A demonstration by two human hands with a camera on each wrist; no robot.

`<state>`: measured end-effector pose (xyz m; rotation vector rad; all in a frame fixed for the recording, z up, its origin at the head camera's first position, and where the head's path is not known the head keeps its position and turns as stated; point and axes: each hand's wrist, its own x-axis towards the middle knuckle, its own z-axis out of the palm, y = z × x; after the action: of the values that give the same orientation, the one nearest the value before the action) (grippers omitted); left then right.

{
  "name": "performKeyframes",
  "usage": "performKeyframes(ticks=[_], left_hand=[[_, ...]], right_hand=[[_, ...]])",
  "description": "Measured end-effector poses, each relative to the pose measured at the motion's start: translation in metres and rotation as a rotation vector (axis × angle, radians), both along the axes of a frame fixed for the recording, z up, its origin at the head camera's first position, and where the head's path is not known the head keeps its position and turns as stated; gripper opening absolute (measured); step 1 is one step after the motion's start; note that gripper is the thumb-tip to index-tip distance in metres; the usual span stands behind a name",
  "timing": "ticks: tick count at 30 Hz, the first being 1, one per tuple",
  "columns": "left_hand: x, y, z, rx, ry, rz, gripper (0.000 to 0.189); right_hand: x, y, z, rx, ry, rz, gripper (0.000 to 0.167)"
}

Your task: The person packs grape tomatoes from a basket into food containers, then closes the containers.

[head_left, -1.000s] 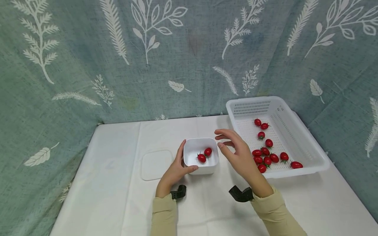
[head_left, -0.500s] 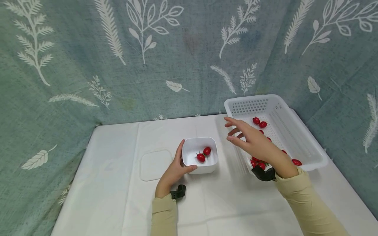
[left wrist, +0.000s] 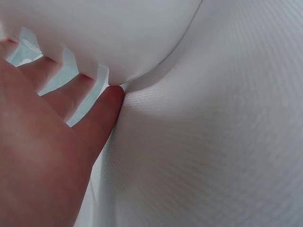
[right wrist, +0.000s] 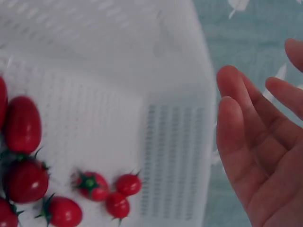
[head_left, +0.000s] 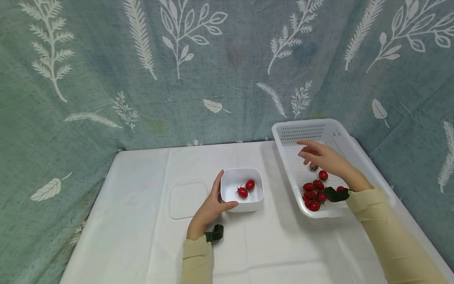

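My left hand [head_left: 212, 203] holds a small square white container [head_left: 244, 207], fingers along its left side and thumb at the near rim. Two cherry tomatoes [head_left: 242, 193] lie together inside it. In the left wrist view the fingertips [left wrist: 111, 97] touch the container's wall [left wrist: 109, 47]. Over the white perforated basket [head_left: 299, 132] hovers my right hand [head_left: 328, 159], fingers loosely bent with nothing between them. Several cherry tomatoes [head_left: 314, 205] lie in the basket, some hidden under that hand and wrist. The right wrist view shows tomatoes [right wrist: 22, 125] on the basket floor.
A flat, pale square lid [head_left: 188, 200] lies on the white tablecloth [head_left: 134, 221], left of the container. Behind the table hangs a green-blue curtain [head_left: 227, 71] with white leaf prints. The basket stands at the back right, near the curtain.
My right hand has moved right, from beside the small container to above the basket. The left hand, the container and its two tomatoes have stayed in place.
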<state>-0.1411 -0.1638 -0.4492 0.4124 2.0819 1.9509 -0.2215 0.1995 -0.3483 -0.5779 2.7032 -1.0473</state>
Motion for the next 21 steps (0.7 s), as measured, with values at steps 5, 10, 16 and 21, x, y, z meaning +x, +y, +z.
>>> performKeyframes(ticks=[5,10,16,21], left_hand=[[0.0,-0.001,0.0,0.015,-0.002,-0.008,0.103],[0.001,-0.001,-0.001,-0.005,-0.002,-0.008,0.103],[0.003,-0.002,-0.001,-0.013,-0.004,-0.005,0.103],[0.004,-0.002,-0.001,-0.024,0.0,0.005,0.102]], right_hand=[[-0.013,0.017,-0.009,0.024,-0.041,-0.031,0.049],[-0.021,0.026,-0.02,0.068,-0.1,-0.051,0.051],[-0.023,0.03,-0.031,0.133,-0.189,-0.065,0.059],[-0.024,0.03,-0.04,0.187,-0.264,-0.061,0.062]])
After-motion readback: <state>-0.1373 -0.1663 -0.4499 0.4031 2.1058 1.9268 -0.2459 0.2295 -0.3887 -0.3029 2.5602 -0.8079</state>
